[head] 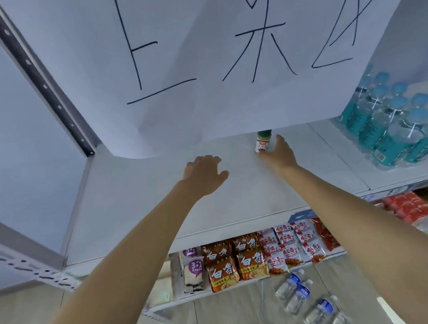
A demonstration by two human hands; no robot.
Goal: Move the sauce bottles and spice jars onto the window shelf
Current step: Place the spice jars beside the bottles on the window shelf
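Observation:
A small spice jar [263, 143] with a green cap and a red-and-white label stands upright on the white shelf [139, 208], far back under the edge of a hanging paper sheet. My right hand [281, 154] reaches in from the right and holds the jar, with the fingers along its right side and the thumb at its base. My left hand [203, 172] is over the bare shelf to the left of the jar, fingers loosely spread and curled, holding nothing. No sauce bottles are in view.
A large handwritten paper sheet [197, 59] hangs over the back of the shelf. Shrink-wrapped water bottles [397, 123] fill the shelf's right side. Noodle and snack packets [251, 257] line the lower shelf. Several loose water bottles [304, 299] lie on the floor.

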